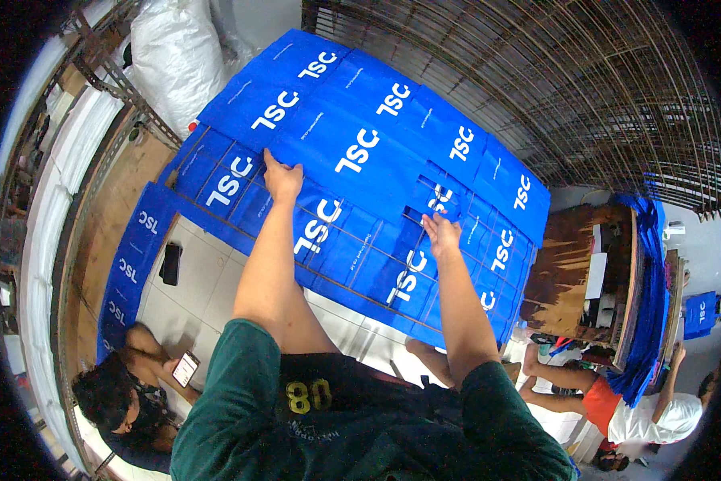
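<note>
Blue fabric sheets (320, 132) with white printing lie overlapping on a wire rack (340, 280) in front of me. Against the near edge of one sheet rests my left hand (284, 180), its index finger stretched out and its thumb apart. My right hand (442, 234) is farther right, with its fingertips closed at the edge of a blue sheet (439, 196). Dark slot-like gaps show in the fabric beside those fingertips. Through the nearer sheets the rack's thin wires are visible. The undersides of both hands are hidden.
Raised wire racks (537, 72) curve overhead at the back right. A white sack (176, 60) stands at the back left. One person (128, 401) sits lower left holding a phone; another (641, 409) is lower right. A black phone (170, 264) lies on the tiled floor.
</note>
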The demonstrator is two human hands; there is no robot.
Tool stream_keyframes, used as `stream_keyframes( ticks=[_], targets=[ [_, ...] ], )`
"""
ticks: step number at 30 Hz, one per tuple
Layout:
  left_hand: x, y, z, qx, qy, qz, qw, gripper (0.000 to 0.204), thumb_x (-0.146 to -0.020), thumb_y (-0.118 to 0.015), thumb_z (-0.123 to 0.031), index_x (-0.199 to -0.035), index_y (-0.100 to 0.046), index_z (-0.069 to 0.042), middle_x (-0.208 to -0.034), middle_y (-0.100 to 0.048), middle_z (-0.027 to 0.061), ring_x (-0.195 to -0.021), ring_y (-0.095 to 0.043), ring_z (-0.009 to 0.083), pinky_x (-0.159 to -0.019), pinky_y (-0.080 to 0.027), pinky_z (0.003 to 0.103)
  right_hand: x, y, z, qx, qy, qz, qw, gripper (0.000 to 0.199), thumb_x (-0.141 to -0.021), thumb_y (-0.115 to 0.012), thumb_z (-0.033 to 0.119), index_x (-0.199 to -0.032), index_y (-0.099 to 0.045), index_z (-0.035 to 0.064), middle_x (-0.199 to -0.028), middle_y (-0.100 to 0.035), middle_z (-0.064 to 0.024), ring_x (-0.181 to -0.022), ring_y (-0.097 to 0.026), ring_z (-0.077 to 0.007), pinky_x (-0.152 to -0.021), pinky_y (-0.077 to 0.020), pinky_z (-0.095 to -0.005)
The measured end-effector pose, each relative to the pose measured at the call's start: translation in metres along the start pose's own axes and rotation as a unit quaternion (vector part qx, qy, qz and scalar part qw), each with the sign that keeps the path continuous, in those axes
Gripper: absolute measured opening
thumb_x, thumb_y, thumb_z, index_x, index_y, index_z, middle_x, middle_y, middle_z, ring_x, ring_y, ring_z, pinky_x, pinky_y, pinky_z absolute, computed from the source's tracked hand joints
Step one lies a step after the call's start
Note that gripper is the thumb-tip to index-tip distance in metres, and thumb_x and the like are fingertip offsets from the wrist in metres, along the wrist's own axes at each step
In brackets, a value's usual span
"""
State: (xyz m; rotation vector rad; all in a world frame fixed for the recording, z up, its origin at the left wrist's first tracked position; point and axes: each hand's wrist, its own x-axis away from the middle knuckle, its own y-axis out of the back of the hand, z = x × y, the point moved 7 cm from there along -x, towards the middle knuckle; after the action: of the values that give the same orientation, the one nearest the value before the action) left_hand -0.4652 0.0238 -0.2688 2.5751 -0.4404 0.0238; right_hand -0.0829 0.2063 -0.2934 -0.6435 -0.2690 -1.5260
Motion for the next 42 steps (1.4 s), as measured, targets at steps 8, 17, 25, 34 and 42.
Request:
stream_keyframes(
  ticks=[8,17,25,34,42],
  targets=[
    [0.001,-0.001,0.002,-0.002,0.0,0.004,1.0,0.089,-0.064,-0.072,-0.01,-0.135,-0.022,0.006,-0.078,-0.065,0.0117,-0.082,-0.062,0.0307,-0.084,-0.046,0.04,0.013,0.001,0.002,0.014,0.02,-0.023,0.999,0.03,-0.081,-0.052,-0.005,-0.101,-0.031,0.0009,-0.096,-0.053,-0.0197,-0.085,-0.064,-0.0331,-0.07,-0.0568,-0.0354],
    [-0.001,-0.001,0.003,-0.02,-0.032,-0.025,0.999,0.091,-0.063,-0.075,-0.011,-0.136,-0.022,0.004,-0.076,-0.063,0.0114,-0.072,-0.064,0.0273,-0.073,-0.049,0.036,0.01,0.002,0.003,0.014,0.016,-0.001,1.0,0.089,-0.082,-0.05,-0.005,-0.133,0.022,-0.0007,-0.109,-0.05,-0.0254,-0.088,-0.063,-0.0342,-0.078,-0.054,-0.0389],
    [-0.003,-0.005,0.009,-0.008,0.004,0.004,1.0,0.091,-0.064,-0.073,-0.012,-0.137,-0.022,0.003,-0.078,-0.064,0.0108,-0.082,-0.062,0.03,-0.082,-0.046,0.038,0.012,0.0,0.006,-0.004,0.016,-0.012,1.0,0.063,-0.081,-0.053,-0.004,-0.128,-0.011,-0.0036,-0.101,-0.05,-0.0213,-0.078,-0.064,-0.0315,-0.065,-0.0554,-0.0359],
    [0.002,-0.002,0.007,-0.012,0.0,-0.002,1.0,0.093,-0.063,-0.074,-0.011,-0.137,-0.02,0.003,-0.074,-0.064,0.0101,-0.08,-0.063,0.0273,-0.084,-0.046,0.037,0.019,0.006,0.006,-0.016,0.002,-0.039,0.999,0.076,-0.082,-0.053,-0.004,-0.137,-0.001,0.0004,-0.107,-0.051,-0.0232,-0.083,-0.063,-0.0326,-0.075,-0.0536,-0.0394],
    [0.005,-0.006,0.001,0.028,0.007,0.027,0.999,0.093,-0.064,-0.073,-0.008,-0.137,-0.017,0.007,-0.068,-0.062,0.0071,-0.071,-0.063,0.0215,-0.075,-0.049,0.033,0.031,0.037,0.021,0.009,0.029,0.013,0.999,0.058,-0.083,-0.061,0.012,-0.129,-0.027,0.0038,-0.099,-0.055,-0.0164,-0.083,-0.063,-0.0281,-0.071,-0.0519,-0.0351]
  ],
)
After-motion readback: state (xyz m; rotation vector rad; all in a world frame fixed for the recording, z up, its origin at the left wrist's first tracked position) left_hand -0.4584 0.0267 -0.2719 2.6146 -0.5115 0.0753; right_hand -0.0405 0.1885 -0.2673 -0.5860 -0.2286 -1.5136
